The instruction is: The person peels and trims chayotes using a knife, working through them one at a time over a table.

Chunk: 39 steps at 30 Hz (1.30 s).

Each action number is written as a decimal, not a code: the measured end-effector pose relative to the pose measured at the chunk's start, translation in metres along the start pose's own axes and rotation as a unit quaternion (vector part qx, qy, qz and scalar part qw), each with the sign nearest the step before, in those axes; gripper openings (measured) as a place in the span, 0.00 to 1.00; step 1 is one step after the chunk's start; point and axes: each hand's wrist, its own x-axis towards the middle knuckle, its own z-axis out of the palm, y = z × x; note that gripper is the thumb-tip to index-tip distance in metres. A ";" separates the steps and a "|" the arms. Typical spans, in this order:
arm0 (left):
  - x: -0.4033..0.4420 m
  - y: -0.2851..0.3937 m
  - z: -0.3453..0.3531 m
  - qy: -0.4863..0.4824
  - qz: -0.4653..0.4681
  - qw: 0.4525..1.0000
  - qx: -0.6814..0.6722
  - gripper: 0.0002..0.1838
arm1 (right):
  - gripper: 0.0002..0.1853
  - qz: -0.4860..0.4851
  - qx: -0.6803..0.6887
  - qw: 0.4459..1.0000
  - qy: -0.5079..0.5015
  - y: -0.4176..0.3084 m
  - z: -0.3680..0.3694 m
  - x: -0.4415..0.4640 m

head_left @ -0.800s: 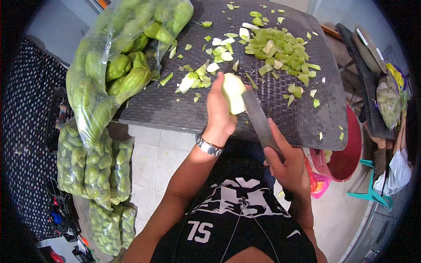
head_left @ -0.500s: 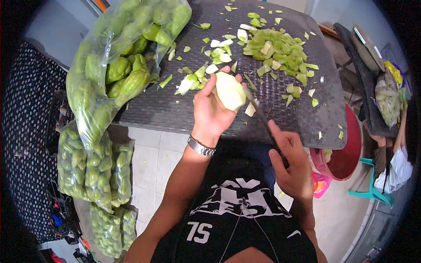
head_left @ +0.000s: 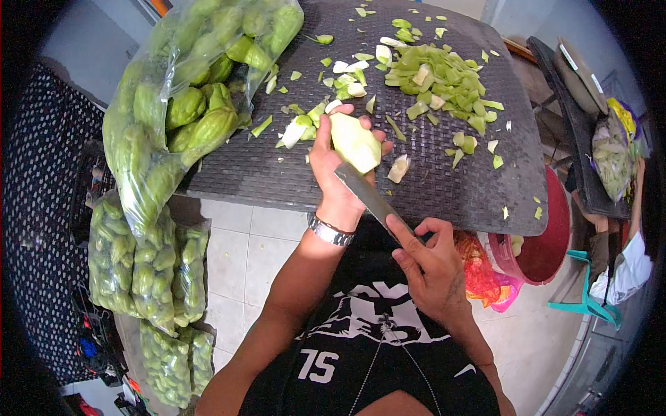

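Note:
A peeled pale chayote [head_left: 356, 143] rests in the palm of my left hand [head_left: 333, 163], with the fingers curled round its far side. My right hand [head_left: 430, 260] grips a knife [head_left: 368, 194], its blade slanting up to the left, the tip at the near end of the chayote. Just right of my left hand a pale cut piece [head_left: 399, 168] lies on the dark woven table [head_left: 291, 180]. Beyond the hands are scattered peelings [head_left: 298, 132] and a larger heap of green peelings [head_left: 444, 80].
A large clear bag of green chayotes [head_left: 187, 107] covers the table's left side. Smaller filled bags [head_left: 135, 256] stand below it. A red tub [head_left: 544, 243] and a teal stool [head_left: 586, 291] are at the right, near another person's arm [head_left: 637, 201].
A pale piece has come off onto the table. The chayote has turned and tilted in my left hand. My right hand has moved left, bringing the blade to the near end of the chayote.

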 end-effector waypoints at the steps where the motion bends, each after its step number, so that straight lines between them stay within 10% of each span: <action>1: 0.000 -0.001 0.001 0.000 0.003 1.000 -0.003 0.23 | 0.27 0.000 -0.003 1.000 0.002 0.000 0.001 0.000; 15: -0.001 -0.009 0.003 -0.040 0.033 0.998 -0.036 0.20 | 0.24 0.022 0.036 0.999 0.015 -0.001 0.001 0.003; 39: -0.031 -0.042 0.046 0.159 0.090 0.964 0.195 0.32 | 0.25 0.032 -0.042 0.997 0.063 -0.001 0.015 0.018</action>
